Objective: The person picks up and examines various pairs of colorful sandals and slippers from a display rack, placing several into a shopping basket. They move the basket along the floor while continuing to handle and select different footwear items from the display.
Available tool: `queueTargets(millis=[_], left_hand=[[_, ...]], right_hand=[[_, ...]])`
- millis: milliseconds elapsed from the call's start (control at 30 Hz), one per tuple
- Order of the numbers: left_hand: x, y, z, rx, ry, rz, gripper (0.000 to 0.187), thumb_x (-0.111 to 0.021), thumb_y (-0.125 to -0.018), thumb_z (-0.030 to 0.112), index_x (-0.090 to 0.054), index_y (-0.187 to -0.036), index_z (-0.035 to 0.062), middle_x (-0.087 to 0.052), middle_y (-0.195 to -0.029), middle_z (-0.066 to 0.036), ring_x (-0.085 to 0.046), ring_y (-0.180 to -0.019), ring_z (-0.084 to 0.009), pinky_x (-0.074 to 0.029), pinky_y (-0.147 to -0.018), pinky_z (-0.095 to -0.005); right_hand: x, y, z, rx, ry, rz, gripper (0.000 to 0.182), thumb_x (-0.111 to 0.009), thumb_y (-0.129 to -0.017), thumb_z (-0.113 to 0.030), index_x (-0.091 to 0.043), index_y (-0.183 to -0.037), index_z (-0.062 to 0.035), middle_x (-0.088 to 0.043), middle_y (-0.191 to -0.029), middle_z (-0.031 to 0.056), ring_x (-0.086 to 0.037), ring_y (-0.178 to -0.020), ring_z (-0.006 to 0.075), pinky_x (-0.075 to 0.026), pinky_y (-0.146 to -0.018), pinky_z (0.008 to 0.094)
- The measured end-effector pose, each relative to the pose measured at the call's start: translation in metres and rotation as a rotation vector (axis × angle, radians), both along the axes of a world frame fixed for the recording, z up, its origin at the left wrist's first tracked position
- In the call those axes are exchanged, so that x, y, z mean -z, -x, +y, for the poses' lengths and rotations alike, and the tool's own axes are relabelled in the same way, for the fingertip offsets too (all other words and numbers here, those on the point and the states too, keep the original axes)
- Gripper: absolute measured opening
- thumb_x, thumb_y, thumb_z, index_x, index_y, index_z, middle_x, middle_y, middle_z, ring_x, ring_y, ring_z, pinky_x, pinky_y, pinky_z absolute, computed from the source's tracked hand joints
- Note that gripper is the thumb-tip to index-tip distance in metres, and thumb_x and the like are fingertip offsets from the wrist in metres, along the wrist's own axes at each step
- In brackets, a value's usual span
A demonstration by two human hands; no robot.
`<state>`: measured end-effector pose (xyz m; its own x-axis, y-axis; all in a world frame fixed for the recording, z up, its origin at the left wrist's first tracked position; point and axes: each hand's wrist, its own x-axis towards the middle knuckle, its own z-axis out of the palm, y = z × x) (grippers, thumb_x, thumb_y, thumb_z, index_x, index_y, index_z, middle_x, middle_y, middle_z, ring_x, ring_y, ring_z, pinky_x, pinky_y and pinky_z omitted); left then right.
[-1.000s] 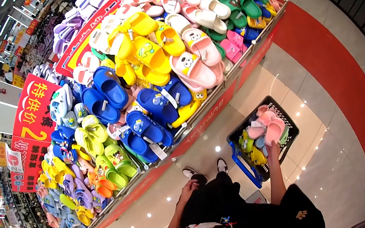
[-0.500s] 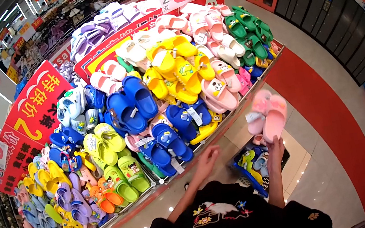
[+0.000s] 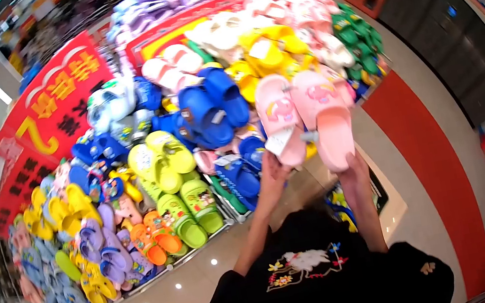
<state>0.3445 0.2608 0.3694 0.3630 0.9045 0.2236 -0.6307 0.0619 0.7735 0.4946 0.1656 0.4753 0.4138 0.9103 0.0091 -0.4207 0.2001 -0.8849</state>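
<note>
Up in front of the chest, above the near edge of the shoe display: a pair of pink slippers (image 3: 323, 101), soles downward to the body side, with toe ends pointing away. At the heel end of the right slipper, the right hand (image 3: 355, 176), fingers closed around the edge. At the lower edge of the left slipper, beside a white tag (image 3: 280, 140), the left hand (image 3: 275, 175), fingers bent and touching; whether gripping firmly, not possible to tell in this blur.

Behind the pair, and partly hidden by it, yellow slippers (image 3: 276, 49) and more pale pink ones. Just to the left, blue slippers (image 3: 209, 118); nearer to the body, yellow-green clogs (image 3: 161, 160), green clogs (image 3: 192, 215) and orange clogs (image 3: 155, 237). Farther left, purple clogs (image 3: 104, 248); at the far right corner, dark green slippers (image 3: 358, 37). Over the left part, a tilted red sign (image 3: 50, 107) with a large 2, standing before the shelves.

Below the right forearm, on the floor beside the display, a dark basket (image 3: 381, 193), mostly covered by arm and black shirt (image 3: 320, 297). Inside, only yellow and blue patches visible. To the right, a red floor stripe (image 3: 429, 164), and beyond, dark lockers (image 3: 449, 34).
</note>
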Motion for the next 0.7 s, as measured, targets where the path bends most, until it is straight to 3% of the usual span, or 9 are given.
queueTargets(millis=[67,100,167,267,367,467,567,700], left_hand=[[0.008,0.014,0.0,-0.054,0.081,-0.013,0.07,-0.06,-0.087,0.015,-0.017,-0.14,0.0005,-0.032,-0.14,-0.011,-0.032,-0.129,-0.0202,-0.026,-0.106,-0.0339],[0.007,0.02,-0.002,-0.09,0.253,0.011,0.064,-0.061,-0.087,0.015,-0.025,-0.138,0.0003,-0.04,-0.134,-0.01,-0.038,-0.125,-0.0193,-0.03,-0.104,-0.0327],[0.026,0.025,0.0,-0.201,0.257,0.006,0.057,-0.06,-0.088,0.014,-0.031,-0.135,0.0002,-0.046,-0.129,-0.007,-0.046,-0.118,-0.0169,-0.036,-0.099,-0.0303],[0.015,0.041,-0.003,-0.302,0.331,-0.037,0.053,-0.063,-0.086,0.014,-0.037,-0.13,0.0007,-0.049,-0.125,-0.007,-0.047,-0.114,-0.0161,-0.036,-0.097,-0.0293],[-0.005,0.057,-0.008,-0.371,0.331,0.066,0.052,-0.062,-0.087,0.015,-0.036,-0.13,0.0027,-0.049,-0.123,-0.007,-0.047,-0.112,-0.0154,-0.037,-0.095,-0.0285],[-0.012,0.057,-0.008,-0.4,0.236,0.106,0.043,-0.061,-0.088,0.014,-0.039,-0.123,0.0042,-0.05,-0.117,-0.006,-0.047,-0.11,-0.0137,-0.038,-0.092,-0.0272],[-0.02,0.051,-0.007,-0.381,0.128,0.091,0.041,-0.062,-0.087,0.011,-0.037,-0.119,0.0049,-0.049,-0.109,-0.004,-0.047,-0.106,-0.0114,-0.039,-0.089,-0.0253],[-0.02,0.049,-0.003,-0.325,0.121,0.083,0.04,-0.061,-0.088,0.011,-0.037,-0.119,0.0048,-0.048,-0.109,-0.004,-0.047,-0.106,-0.0114,-0.039,-0.089,-0.0257]], right_hand=[[0.006,0.014,0.005,-0.072,0.03,-0.02,0.046,-0.053,-0.091,-0.021,-0.04,-0.127,0.0043,-0.05,-0.122,0.0109,-0.049,-0.113,0.0193,-0.039,-0.096,0.0345],[0.009,0.019,0.009,-0.095,0.041,-0.042,0.047,-0.053,-0.091,-0.021,-0.039,-0.127,0.0048,-0.05,-0.122,0.0113,-0.049,-0.113,0.0196,-0.038,-0.097,0.0346],[0.008,0.032,0.015,-0.155,0.039,-0.05,0.048,-0.054,-0.09,-0.021,-0.039,-0.128,0.0052,-0.05,-0.122,0.0121,-0.05,-0.113,0.0201,-0.037,-0.098,0.0352],[0.013,0.038,0.024,-0.173,0.023,-0.092,0.043,-0.055,-0.09,-0.019,-0.042,-0.123,0.0051,-0.052,-0.116,0.011,-0.052,-0.107,0.0176,-0.038,-0.097,0.0326],[0.018,0.043,0.031,-0.091,0.058,-0.157,0.035,-0.055,-0.09,-0.016,-0.045,-0.116,0.004,-0.054,-0.108,0.0081,-0.052,-0.101,0.0132,-0.039,-0.092,0.028],[0.023,0.043,0.038,-0.049,0.071,-0.444,0.029,-0.051,-0.09,-0.01,-0.044,-0.116,0.0016,-0.055,-0.106,0.0065,-0.051,-0.098,0.0108,-0.039,-0.087,0.0247],[0.025,0.049,0.045,-0.059,0.037,-0.392,0.028,-0.051,-0.09,-0.009,-0.044,-0.116,0.0008,-0.055,-0.106,0.0065,-0.05,-0.098,0.011,-0.038,-0.087,0.0243],[0.023,0.05,0.054,-0.141,0.035,-0.313,0.049,-0.054,-0.089,-0.011,-0.031,-0.132,-0.0033,-0.049,-0.118,0.0099,-0.05,-0.108,0.0172,-0.044,-0.09,0.0341]])
